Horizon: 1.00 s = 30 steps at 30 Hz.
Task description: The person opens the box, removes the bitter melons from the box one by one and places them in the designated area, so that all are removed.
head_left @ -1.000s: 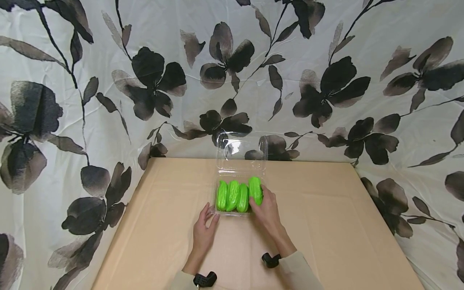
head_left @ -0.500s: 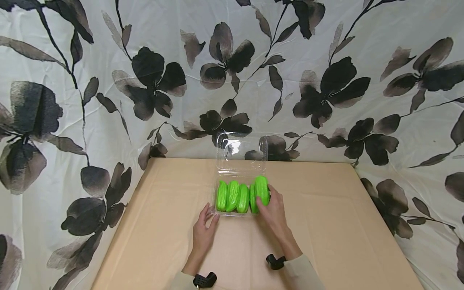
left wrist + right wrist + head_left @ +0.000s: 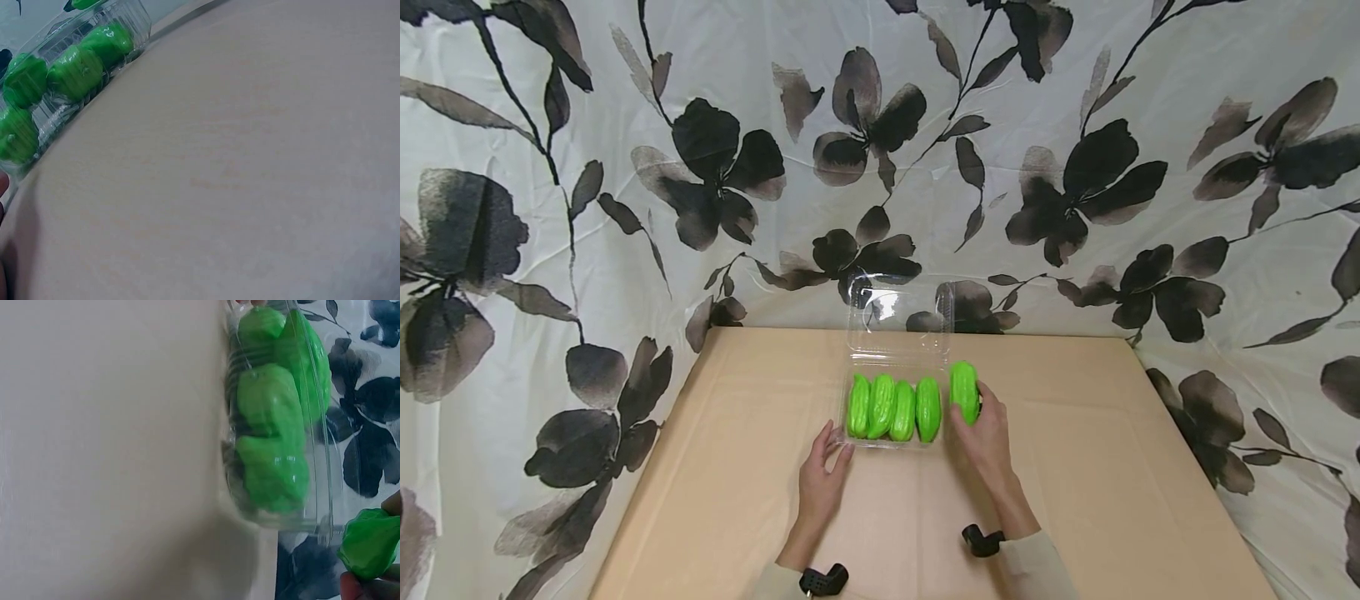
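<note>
1. Right hand (image 3: pixel 985 435) pinches a glossy bright-green oblong cucumber (image 3: pixel 963 388), just right of the clear plastic hinged-lid box (image 3: pixel 891 445).
2. Left hand (image 3: pixel 822 485): relaxed, thumb and fingers apart at box's near-left corner.
3. Pinch lightly, clear the rim, steady box.

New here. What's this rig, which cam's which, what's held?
No robot: a person's bare left hand and right hand do the work. The wide picture comes from a head-worn camera looking forward and down; the two close ones come from the left and right wrists. On the tan tabletop stands a clear plastic container, its lid open, with four green cucumber-like pieces in a row. The left hand touches the container's near left corner; the right holds a fifth piece beside it.
</note>
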{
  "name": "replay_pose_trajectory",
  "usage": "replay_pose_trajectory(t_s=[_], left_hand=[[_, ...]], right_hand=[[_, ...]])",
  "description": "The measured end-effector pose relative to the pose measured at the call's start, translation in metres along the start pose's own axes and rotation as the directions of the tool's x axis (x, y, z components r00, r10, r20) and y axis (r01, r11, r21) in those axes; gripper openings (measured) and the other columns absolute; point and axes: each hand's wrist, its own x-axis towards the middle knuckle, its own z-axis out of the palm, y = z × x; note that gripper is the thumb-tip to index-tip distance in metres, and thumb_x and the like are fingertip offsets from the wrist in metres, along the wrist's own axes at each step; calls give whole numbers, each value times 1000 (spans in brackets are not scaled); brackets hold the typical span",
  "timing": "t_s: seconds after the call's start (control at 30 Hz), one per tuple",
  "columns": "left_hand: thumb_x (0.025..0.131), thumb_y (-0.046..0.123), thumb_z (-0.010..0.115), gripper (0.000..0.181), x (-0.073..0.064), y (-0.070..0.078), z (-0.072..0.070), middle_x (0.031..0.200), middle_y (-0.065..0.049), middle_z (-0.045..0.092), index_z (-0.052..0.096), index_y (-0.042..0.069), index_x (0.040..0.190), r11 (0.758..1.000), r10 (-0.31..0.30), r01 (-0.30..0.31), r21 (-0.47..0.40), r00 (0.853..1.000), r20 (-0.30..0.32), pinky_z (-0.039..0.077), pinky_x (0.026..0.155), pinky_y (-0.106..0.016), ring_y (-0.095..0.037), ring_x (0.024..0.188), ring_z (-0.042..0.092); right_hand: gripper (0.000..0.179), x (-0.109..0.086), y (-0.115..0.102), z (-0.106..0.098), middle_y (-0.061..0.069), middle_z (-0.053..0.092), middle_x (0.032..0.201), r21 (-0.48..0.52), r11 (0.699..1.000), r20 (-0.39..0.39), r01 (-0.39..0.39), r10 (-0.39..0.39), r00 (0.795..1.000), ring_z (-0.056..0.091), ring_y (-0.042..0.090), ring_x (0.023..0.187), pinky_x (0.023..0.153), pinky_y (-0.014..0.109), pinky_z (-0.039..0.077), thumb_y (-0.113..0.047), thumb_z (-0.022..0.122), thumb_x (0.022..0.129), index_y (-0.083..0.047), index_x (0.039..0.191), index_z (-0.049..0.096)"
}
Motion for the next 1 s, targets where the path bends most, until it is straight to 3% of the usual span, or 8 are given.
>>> replay_pose_trajectory(t_s=[0.23,0.7,1.0], left_hand=[[96,28,69,58,1,1,1,133,-6,68,49,11,147,1000,6,-6,14,1000,-6,47,105,-49,-26,119,67],[95,28,70,58,-1,-2,0,132,-6,68,49,11,147,1000,1,-1,0,1000,0,46,106,-48,-26,119,67],[95,28,70,58,-1,-2,0,131,-5,68,49,11,147,1000,11,-11,-5,1000,-6,46,106,-47,-26,119,66]], right_hand=[[64,7,11,-5,25,63,114,-6,1000,-18,-17,16,1000,56,35,104,81,48,52,-24,68,90,6,142,46],[64,10,33,-3,22,62,112,-41,997,34,-62,63,997,53,32,98,73,34,46,-22,65,91,8,143,44],[64,9,45,4,21,61,112,-55,995,64,-88,91,994,52,32,99,74,36,47,-22,66,92,7,144,43]])
